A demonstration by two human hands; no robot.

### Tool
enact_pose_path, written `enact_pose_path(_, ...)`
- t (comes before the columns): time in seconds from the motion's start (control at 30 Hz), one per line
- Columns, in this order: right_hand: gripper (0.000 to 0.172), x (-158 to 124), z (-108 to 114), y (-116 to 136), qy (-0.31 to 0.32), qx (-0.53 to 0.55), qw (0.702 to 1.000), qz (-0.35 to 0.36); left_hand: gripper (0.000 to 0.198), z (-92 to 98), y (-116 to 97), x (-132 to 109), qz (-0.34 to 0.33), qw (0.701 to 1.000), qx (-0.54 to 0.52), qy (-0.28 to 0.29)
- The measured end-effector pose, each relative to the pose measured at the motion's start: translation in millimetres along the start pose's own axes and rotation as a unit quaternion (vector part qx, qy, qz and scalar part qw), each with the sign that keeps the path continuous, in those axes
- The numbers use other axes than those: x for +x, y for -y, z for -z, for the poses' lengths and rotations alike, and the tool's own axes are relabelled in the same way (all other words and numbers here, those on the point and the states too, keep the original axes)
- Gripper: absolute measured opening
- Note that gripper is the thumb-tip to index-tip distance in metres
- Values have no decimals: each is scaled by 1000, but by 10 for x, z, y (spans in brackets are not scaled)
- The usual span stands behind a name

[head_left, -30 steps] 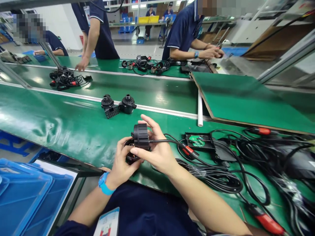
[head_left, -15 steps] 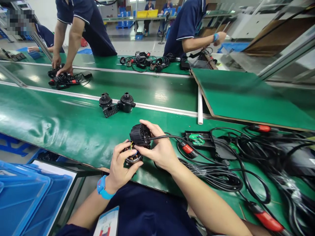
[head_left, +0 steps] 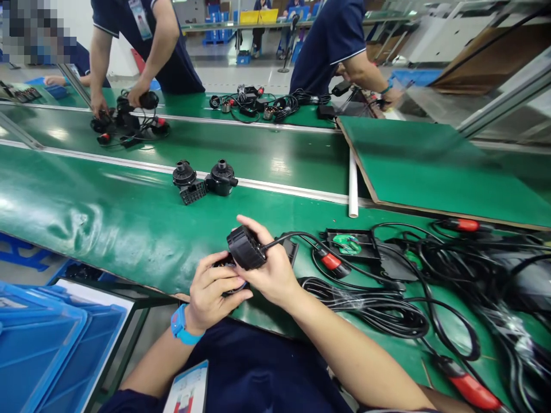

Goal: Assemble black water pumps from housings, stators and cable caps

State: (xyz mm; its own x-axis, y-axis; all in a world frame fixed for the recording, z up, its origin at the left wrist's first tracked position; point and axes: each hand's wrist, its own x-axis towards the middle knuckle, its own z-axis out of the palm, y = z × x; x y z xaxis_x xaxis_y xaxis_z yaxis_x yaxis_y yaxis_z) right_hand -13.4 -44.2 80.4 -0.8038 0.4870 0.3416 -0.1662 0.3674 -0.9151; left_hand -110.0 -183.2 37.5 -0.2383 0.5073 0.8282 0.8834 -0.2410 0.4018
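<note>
black housing (head_left: 244, 246) with cable (head_left: 282, 237), against a mostly hidden part (head_left: 224, 262), above the green bench (head_left: 142, 229).
your right hand (head_left: 272, 269) grips the housing; your left hand (head_left: 215, 289) closes around the part. step, seemingly: mating or parting them, cannot tell; next move likely wants steady alignment.

Black, round, ribbed, plastic-looking cap (head_left: 246, 248): tilted, raised above green bench in right hand (head_left: 273, 272). Thin, black, round cable (head_left: 282, 237) leaves cap's right side, arches over same hand, runs rightward. Dark, seemingly round part (head_left: 224, 261) in left hand (head_left: 215, 287): just below cap, mostly hidden by fingers; contact between them unclear.
</note>
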Motion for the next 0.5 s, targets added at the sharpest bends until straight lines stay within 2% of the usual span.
enact_pose_path(0.13,62,11,84,2,82,6,996,29,12,9,23,-19,5,1000,-27,-4)
enact_pose_path(0.2,64,16,112,5,99,2,995,24,17,12,48,-35,16,999,-35,-1)
enact_pose_path(0.33,79,45,164,8,129,3,991,18,26,23,116,-48,25,997,-66,24)
enact_pose_path(0.5,68,186,232,14,177,-31,983,32,23,21,166,-32,9,995,-95,25)
